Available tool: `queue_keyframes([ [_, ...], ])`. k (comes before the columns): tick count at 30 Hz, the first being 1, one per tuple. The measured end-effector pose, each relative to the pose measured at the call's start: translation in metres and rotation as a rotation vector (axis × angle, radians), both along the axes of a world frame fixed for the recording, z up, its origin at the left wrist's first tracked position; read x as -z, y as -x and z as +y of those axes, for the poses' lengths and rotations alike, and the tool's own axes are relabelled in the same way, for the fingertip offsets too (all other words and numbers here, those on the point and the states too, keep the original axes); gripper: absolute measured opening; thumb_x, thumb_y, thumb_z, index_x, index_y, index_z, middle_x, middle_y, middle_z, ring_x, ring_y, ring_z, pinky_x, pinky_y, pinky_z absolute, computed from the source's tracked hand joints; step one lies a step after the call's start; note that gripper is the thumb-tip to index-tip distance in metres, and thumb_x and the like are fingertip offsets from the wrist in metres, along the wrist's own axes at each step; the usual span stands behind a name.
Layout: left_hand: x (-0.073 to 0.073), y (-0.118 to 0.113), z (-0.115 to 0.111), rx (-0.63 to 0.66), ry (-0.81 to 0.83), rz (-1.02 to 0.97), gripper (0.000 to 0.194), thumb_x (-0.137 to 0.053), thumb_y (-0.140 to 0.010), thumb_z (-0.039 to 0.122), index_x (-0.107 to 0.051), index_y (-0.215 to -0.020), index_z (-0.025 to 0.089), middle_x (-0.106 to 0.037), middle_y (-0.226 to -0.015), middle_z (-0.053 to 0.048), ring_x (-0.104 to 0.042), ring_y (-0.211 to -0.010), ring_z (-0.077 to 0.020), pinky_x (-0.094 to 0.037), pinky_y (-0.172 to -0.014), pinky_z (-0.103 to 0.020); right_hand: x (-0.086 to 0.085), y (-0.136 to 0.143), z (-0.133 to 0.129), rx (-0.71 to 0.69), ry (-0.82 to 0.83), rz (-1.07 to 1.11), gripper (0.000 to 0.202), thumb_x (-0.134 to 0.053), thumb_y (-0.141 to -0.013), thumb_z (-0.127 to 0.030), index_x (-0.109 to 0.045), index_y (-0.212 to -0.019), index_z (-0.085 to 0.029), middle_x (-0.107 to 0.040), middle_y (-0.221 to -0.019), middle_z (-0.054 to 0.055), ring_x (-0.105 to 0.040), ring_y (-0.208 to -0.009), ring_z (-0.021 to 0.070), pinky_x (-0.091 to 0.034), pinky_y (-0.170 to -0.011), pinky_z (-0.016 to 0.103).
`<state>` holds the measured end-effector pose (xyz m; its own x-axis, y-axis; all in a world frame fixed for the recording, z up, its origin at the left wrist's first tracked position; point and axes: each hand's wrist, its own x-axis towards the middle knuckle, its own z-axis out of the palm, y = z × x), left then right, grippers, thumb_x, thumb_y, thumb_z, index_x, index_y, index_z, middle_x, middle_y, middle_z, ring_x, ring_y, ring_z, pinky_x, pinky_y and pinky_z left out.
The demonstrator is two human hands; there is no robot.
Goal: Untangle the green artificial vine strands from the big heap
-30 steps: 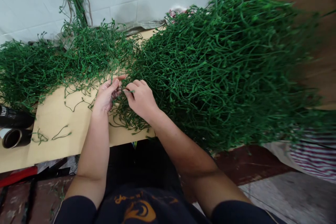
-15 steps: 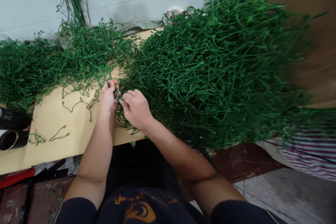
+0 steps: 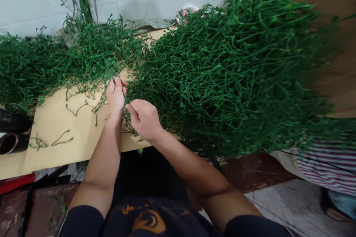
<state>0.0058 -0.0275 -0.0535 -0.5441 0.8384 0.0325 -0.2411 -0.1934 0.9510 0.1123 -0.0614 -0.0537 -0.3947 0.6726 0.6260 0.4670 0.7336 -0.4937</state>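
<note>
Fingers of left hand: curled closed, contents unclear
Fingers of right hand: pinched together, contents unclear
Green stem pile: right of both hands

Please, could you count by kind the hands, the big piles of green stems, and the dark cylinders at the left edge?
Hands: 2
Big piles of green stems: 2
Dark cylinders: 2
Total: 6

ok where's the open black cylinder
At the head view's left edge, the black cylinder sits just below a dark container, left of loose green strands.
</note>
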Motion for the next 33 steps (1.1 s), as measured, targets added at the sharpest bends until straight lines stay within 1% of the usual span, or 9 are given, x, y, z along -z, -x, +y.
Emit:
queue_keyframes([
  [4,-0.001,0.017,0.001,-0.128,0.035,-0.048,0.036,-0.045,-0.09,0.036,-0.043,-0.06,0.017,-0.029,-0.04,0.009,-0.025,-0.035,-0.0043,-0.019,-0.039,-0.02,-0.014,-0.005,-0.03,-0.074,-0.152,0.094,0.03,-0.04,-0.087,-0.016,-0.03,-0.059,-0.021,-0.04,-0.053,-0.001,-0.037,-0.054,0.011,-0.033,-0.055,0.024],
  [7,-0.003,0.034,-0.002,-0.221,0.027,-0.125,0.037,-0.038,-0.092,0.037,-0.041,-0.061,0.018,-0.026,-0.039,0.009,-0.022,-0.034,-0.0043,-0.018,-0.038,-0.019,-0.032,-0.018,-0.029,-0.133,-0.206,0.12,0.028,-0.041,-0.087,-0.017,-0.035,-0.06,-0.02,-0.042,-0.055,0.0,-0.04,-0.058,0.0115,-0.036,-0.058,0.025],
  [10,-0.006,0.035,-0.008,-0.057,0.01,-0.162,0.04,-0.044,-0.087,0.047,-0.045,-0.062,0.017,-0.033,-0.042,0.008,-0.028,-0.035,-0.0041,-0.021,-0.038,-0.019,-0.039,-0.033,0.002,0.136,-0.122,0.032,0.025,-0.036,-0.091,-0.026,-0.051,-0.073,-0.017,-0.052,-0.07,0.006,-0.049,-0.068,0.0147,-0.042,-0.066,0.03],
  [12,-0.007,0.027,-0.01,0.058,0.021,-0.181,0.042,-0.047,-0.083,0.053,-0.049,-0.063,0.016,-0.04,-0.046,0.006,-0.032,-0.037,-0.0044,-0.022,-0.038,-0.019,-0.036,-0.039,0.026,0.267,-0.031,-0.019,0.032,-0.037,-0.091,-0.038,-0.055,-0.101,-0.014,-0.055,-0.093,0.014,-0.054,-0.084,0.0206,-0.044,-0.073,0.037],
  [16,-0.007,0.01,-0.008,0.135,0.048,-0.158,0.043,-0.05,-0.08,0.057,-0.054,-0.065,0.016,-0.05,-0.054,0.003,-0.041,-0.044,-0.0056,-0.028,-0.041,-0.019,-0.028,-0.032,0.039,0.206,0.056,-0.138,0.054,-0.039,-0.088,-0.049,-0.044,-0.125,-0.01,-0.049,-0.117,0.021,-0.05,-0.108,0.0296,-0.042,-0.086,0.045],
  [20,-0.006,0.005,-0.003,0.154,0.02,-0.126,0.043,-0.049,-0.082,0.054,-0.055,-0.064,0.016,-0.054,-0.06,0.001,-0.047,-0.052,-0.0064,-0.037,-0.048,-0.018,-0.022,-0.01,0.026,0.039,0.239,-0.298,0.032,-0.044,-0.088,-0.039,-0.06,-0.097,-0.012,-0.06,-0.091,0.012,-0.055,-0.087,0.0219,-0.042,-0.078,0.035],
  [23,-0.006,0.003,-0.002,0.167,-0.002,-0.139,0.043,-0.046,-0.083,0.053,-0.054,-0.063,0.016,-0.055,-0.062,0.0,-0.049,-0.055,-0.0069,-0.039,-0.051,-0.018,-0.018,0.0,0.023,-0.014,0.29,-0.267,0.026,-0.039,-0.09,-0.027,-0.056,-0.074,-0.016,-0.059,-0.076,0.006,-0.052,-0.074,0.0157,-0.039,-0.071,0.028],
  [28,-0.007,0.007,0.001,0.189,-0.052,-0.249,0.047,-0.045,-0.083,0.055,-0.04,-0.055,0.018,-0.035,-0.046,0.005,-0.036,-0.042,-0.0054,-0.034,-0.044,-0.019,-0.011,0.001,0.002,-0.001,0.139,-0.161,0.033,-0.031,-0.091,-0.025,-0.045,-0.062,-0.018,-0.051,-0.063,0.004,-0.044,-0.063,0.0143,-0.034,-0.063,0.027],
  [33,-0.004,0.028,0.001,0.004,-0.054,-0.251,0.049,-0.043,-0.082,0.058,-0.031,-0.055,0.019,-0.018,-0.042,0.009,-0.018,-0.035,-0.0045,-0.022,-0.036,-0.019,-0.022,-0.007,-0.035,-0.218,-0.032,-0.123,0.029,-0.034,-0.089,-0.021,-0.045,-0.061,-0.019,-0.047,-0.059,0.003,-0.042,-0.061,0.0137,-0.035,-0.06,0.026],
])
